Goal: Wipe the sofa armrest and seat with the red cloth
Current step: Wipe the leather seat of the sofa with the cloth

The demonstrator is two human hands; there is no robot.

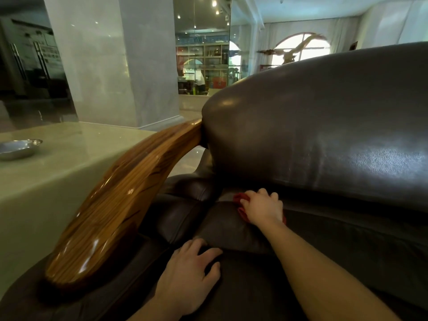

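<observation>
A dark brown leather sofa fills the lower right, with a bulky backrest (324, 126) and a seat cushion (231, 230). Its glossy wooden armrest (120, 205) curves from the backrest down to the lower left. My right hand (262, 208) presses the red cloth (240, 200) onto the back of the seat, close to the crease under the backrest; most of the cloth is hidden under the palm. My left hand (188, 274) lies flat on the front of the seat cushion, fingers spread, holding nothing.
A pale green glossy table (58, 163) stands left of the armrest with a metal dish (18, 147) on it. Behind it rise a marble pillar (120, 61) and glass walls. Polished floor shows between table and sofa.
</observation>
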